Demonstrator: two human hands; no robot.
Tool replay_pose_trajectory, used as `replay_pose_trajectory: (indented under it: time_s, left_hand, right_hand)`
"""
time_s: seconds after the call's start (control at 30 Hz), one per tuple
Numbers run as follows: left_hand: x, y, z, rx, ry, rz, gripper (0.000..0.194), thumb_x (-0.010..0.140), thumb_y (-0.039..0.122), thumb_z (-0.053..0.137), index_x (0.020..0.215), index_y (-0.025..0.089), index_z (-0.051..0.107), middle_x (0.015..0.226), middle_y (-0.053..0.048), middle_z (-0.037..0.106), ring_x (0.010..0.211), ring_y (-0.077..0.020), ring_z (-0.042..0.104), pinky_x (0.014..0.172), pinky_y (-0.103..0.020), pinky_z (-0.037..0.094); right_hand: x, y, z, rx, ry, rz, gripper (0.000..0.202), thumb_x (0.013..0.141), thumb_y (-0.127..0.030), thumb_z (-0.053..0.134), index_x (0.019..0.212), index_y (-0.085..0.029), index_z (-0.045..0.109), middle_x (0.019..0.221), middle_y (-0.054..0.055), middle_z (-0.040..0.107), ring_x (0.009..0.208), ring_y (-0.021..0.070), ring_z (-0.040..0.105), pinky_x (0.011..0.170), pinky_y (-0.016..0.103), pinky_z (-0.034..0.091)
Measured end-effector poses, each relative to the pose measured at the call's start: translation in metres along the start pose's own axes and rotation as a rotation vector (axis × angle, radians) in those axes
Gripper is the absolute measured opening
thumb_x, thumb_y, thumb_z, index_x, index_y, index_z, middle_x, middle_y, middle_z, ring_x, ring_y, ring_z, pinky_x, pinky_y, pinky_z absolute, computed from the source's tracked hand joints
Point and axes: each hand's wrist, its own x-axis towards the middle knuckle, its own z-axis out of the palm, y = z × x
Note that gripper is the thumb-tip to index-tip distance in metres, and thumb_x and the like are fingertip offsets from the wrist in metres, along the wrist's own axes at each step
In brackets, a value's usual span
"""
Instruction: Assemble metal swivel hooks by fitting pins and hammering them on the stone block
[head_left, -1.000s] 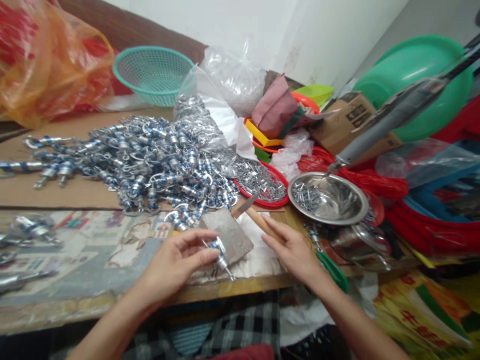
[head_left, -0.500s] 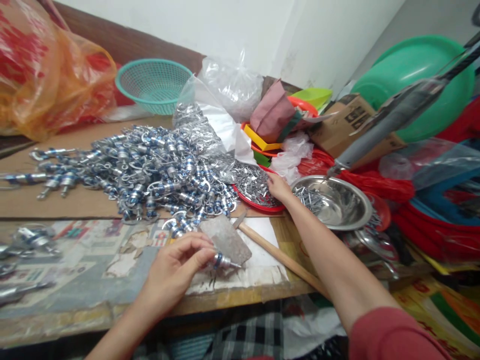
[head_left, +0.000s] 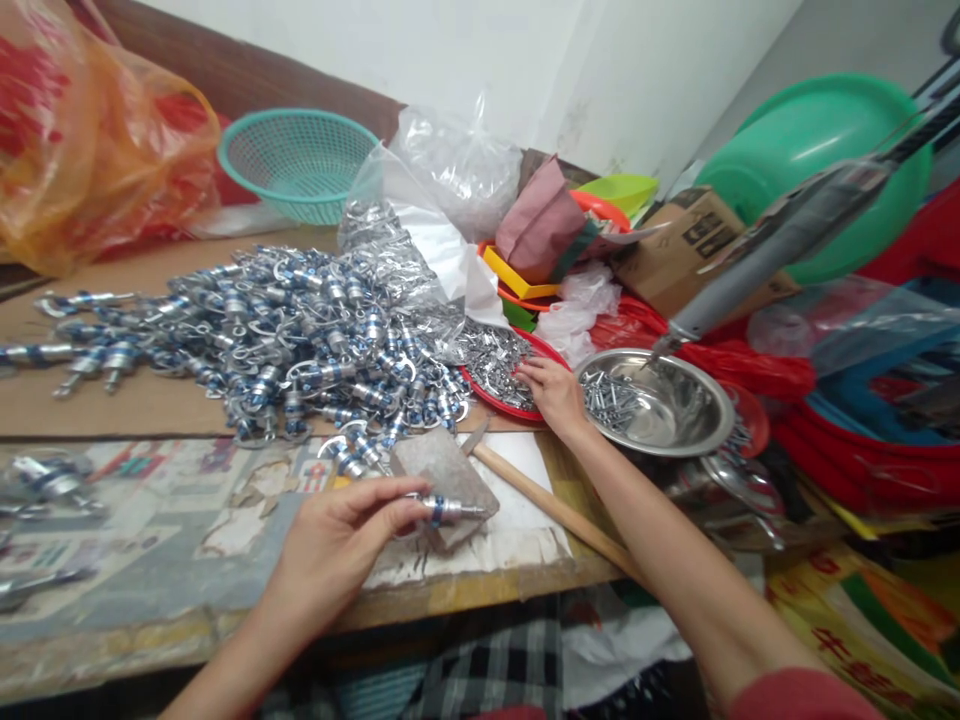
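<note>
Between left hand (head_left: 337, 545) fingertips: metal fitting (head_left: 444, 510) (lying sideways).

A small home workshop for hand assembly: a worn wooden table (head_left: 465, 590) against a plain wall carries a heap of metal fittings (head_left: 300, 340), a red tray of small parts (head_left: 499, 365), a steel bowl of screws (head_left: 660, 400), plastic basins and bags.

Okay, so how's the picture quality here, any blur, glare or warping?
Head view: lit evenly and softly, with bright glints on the steel bowl and the heap of metal fittings. The edges are stretched and smeared, and the grey tool is blurred. The left hand and right hand are fairly sharp.
</note>
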Motion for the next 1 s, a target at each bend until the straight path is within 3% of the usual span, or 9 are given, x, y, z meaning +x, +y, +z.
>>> replay_pose_trajectory:
  time_s: [0.17, 0.27, 0.33, 0.4, 0.57, 0.67, 0.77, 0.9, 1.0]
  left_hand:
    - [-0.004, -0.003, 0.0, 0.047, 0.01, 0.066, 0.015, 0.066, 0.028, 0.065, 0.073, 0.023, 0.076, 0.076, -0.002, 0.077, 0.07, -0.0205, 0.071, 0.067, -0.025, 0.056]
    - [-0.006, -0.006, 0.002, 0.08, 0.035, 0.101, 0.013, 0.066, 0.027, 0.065, 0.072, 0.023, 0.076, 0.075, -0.002, 0.077, 0.07, -0.0205, 0.071, 0.068, -0.025, 0.056]
    - [-0.008, -0.008, 0.003, 0.063, 0.055, 0.124, 0.016, 0.065, 0.027, 0.067, 0.078, 0.022, 0.076, 0.076, -0.002, 0.077, 0.068, -0.0204, 0.072, 0.067, -0.025, 0.057]
    - [-0.01, -0.011, 0.005, 0.003, 0.062, 0.146, 0.027, 0.065, 0.027, 0.068, 0.09, 0.019, 0.074, 0.077, -0.003, 0.077, 0.067, -0.0201, 0.072, 0.066, -0.026, 0.058]
    - [-0.013, -0.015, 0.009, -0.077, 0.04, 0.182, 0.041, 0.069, 0.029, 0.066, 0.108, 0.016, 0.066, 0.08, -0.004, 0.077, 0.069, -0.0193, 0.073, 0.072, -0.028, 0.058]
    - [-0.013, -0.013, 0.008, -0.056, 0.043, 0.215, 0.042, 0.07, 0.028, 0.066, 0.11, 0.016, 0.065, 0.082, -0.004, 0.077, 0.069, -0.0197, 0.073, 0.072, -0.028, 0.058]
    - [-0.015, -0.009, 0.006, -0.016, 0.066, 0.254, 0.038, 0.069, 0.025, 0.066, 0.106, 0.017, 0.067, 0.081, -0.004, 0.077, 0.069, -0.0204, 0.073, 0.069, -0.028, 0.059]
    - [-0.017, -0.001, 0.003, 0.031, 0.051, 0.266, 0.02, 0.07, 0.023, 0.065, 0.087, 0.025, 0.075, 0.085, -0.001, 0.077, 0.074, -0.0209, 0.072, 0.073, -0.028, 0.057]
    - [-0.017, 0.006, -0.001, -0.021, -0.011, 0.143, 0.012, 0.07, 0.026, 0.066, 0.077, 0.027, 0.076, 0.081, 0.001, 0.077, 0.075, -0.0203, 0.071, 0.073, -0.026, 0.056]
  right_hand:
    - [-0.029, -0.045, -0.014, 0.195, 0.053, -0.044, 0.02, 0.083, -0.027, 0.057, 0.095, -0.018, 0.071, 0.087, 0.006, 0.07, 0.079, 0.0167, 0.064, 0.073, 0.029, 0.049]
    - [-0.065, -0.082, -0.023, 0.449, -0.003, -0.071, 0.01, 0.075, -0.026, 0.066, 0.079, -0.019, 0.072, 0.068, 0.0, 0.069, 0.06, 0.0122, 0.062, 0.058, 0.024, 0.049]
    - [-0.088, -0.101, -0.029, 0.647, -0.034, -0.158, 0.003, 0.071, -0.019, 0.07, 0.069, -0.02, 0.072, 0.064, 0.0, 0.068, 0.06, 0.0117, 0.061, 0.058, 0.023, 0.049]
    - [-0.104, -0.114, -0.032, 0.763, -0.062, -0.223, 0.01, 0.072, -0.012, 0.068, 0.07, -0.02, 0.073, 0.07, 0.001, 0.069, 0.067, 0.0122, 0.062, 0.063, 0.024, 0.049]
    - [-0.12, -0.125, -0.031, 0.903, -0.139, -0.081, 0.018, 0.074, -0.009, 0.062, 0.079, -0.021, 0.073, 0.077, 0.002, 0.072, 0.071, 0.0136, 0.065, 0.068, 0.025, 0.052]
    - [-0.123, -0.129, -0.03, 1.017, -0.194, 0.096, 0.019, 0.068, -0.009, 0.067, 0.082, -0.02, 0.07, 0.073, 0.0, 0.072, 0.066, 0.0136, 0.066, 0.063, 0.024, 0.054]
    - [-0.126, -0.132, -0.03, 1.108, -0.236, 0.171, 0.023, 0.065, -0.01, 0.07, 0.086, -0.019, 0.066, 0.073, 0.0, 0.072, 0.069, 0.0151, 0.068, 0.065, 0.025, 0.056]
    - [-0.132, -0.131, -0.031, 1.094, -0.216, 0.102, 0.024, 0.068, -0.013, 0.069, 0.09, -0.019, 0.062, 0.073, 0.0, 0.071, 0.069, 0.0155, 0.069, 0.064, 0.025, 0.057]
    - [-0.138, -0.126, -0.032, 0.901, -0.068, -0.117, 0.032, 0.067, -0.017, 0.072, 0.097, -0.021, 0.061, 0.083, 0.003, 0.07, 0.074, 0.0162, 0.067, 0.067, 0.027, 0.057]
